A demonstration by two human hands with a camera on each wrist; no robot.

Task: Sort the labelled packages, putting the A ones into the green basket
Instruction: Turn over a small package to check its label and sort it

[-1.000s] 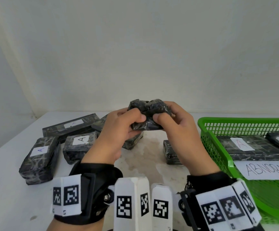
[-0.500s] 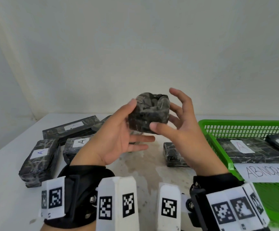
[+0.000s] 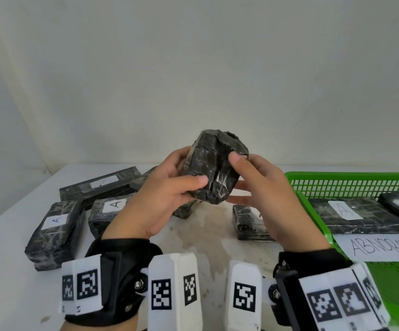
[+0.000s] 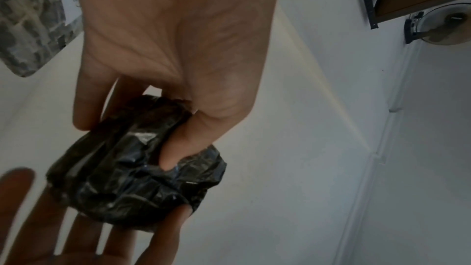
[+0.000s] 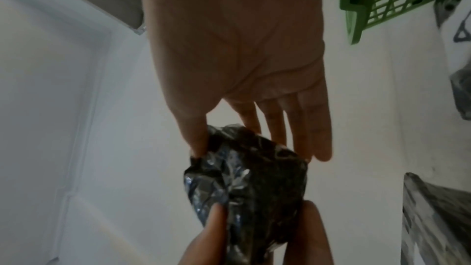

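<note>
Above the white table (image 3: 7, 271), left hand (image 3: 162, 197) and right hand (image 3: 262, 187) pinch a crumpled black package (image 3: 215, 173) upright between thumbs and fingers, probably hunting its label.

Held package (image 3: 214, 170) was wrapped in crinkled glossy black plastic film, seams taped. Packages on desk (image 3: 10, 271) wore same shiny wrap, matt white paper labels (image 3: 55, 219). Green basket (image 3: 351, 185) was smooth moulded plastic lattice. Desk top looked matt white, stained at centre.
</note>
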